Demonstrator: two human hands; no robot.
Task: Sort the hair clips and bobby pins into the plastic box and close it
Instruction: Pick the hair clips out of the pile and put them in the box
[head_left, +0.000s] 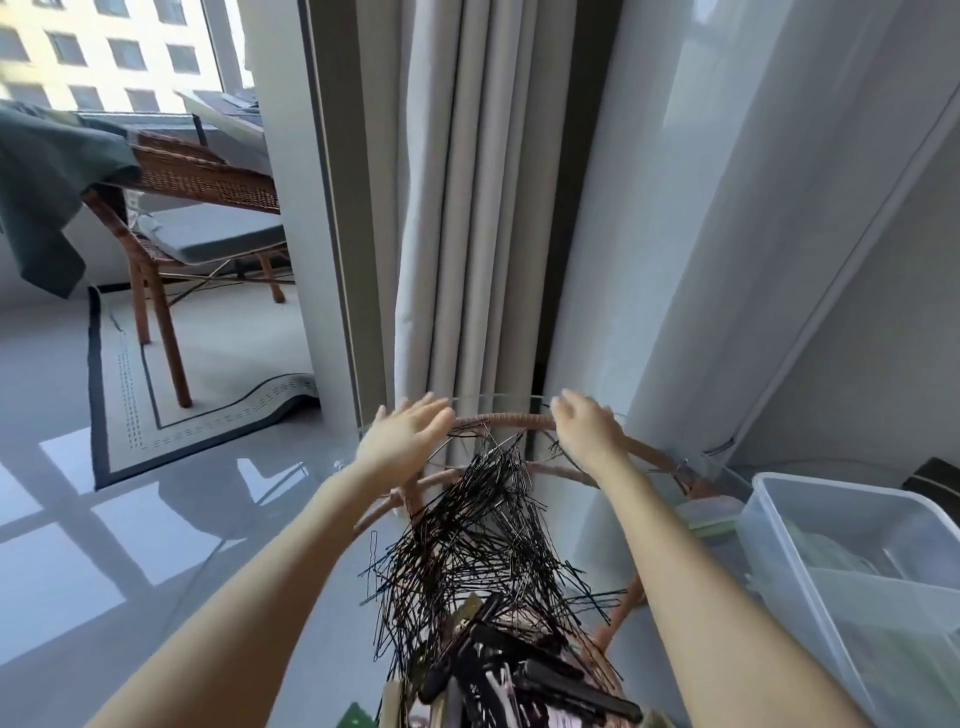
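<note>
A big heap of black bobby pins (483, 535) lies spread across a round glass table top with a rattan frame (498, 420). Closer to me, black hair clips (519, 675) lie piled at the bottom edge of the view. My left hand (402, 441) is stretched out flat at the far left of the heap, fingers apart, holding nothing. My right hand (587, 428) hovers at the far right of the heap, fingers loosely curved, nothing visibly in it. A clear plastic box (852, 561) stands open at the right, beyond my right forearm.
Grey curtains (467, 208) hang just behind the table. A rattan chair (208, 208) with a cushion and a green cloth stands at the left on a bordered rug (208, 395). A white wall panel rises on the right. A glossy tiled floor lies to the left.
</note>
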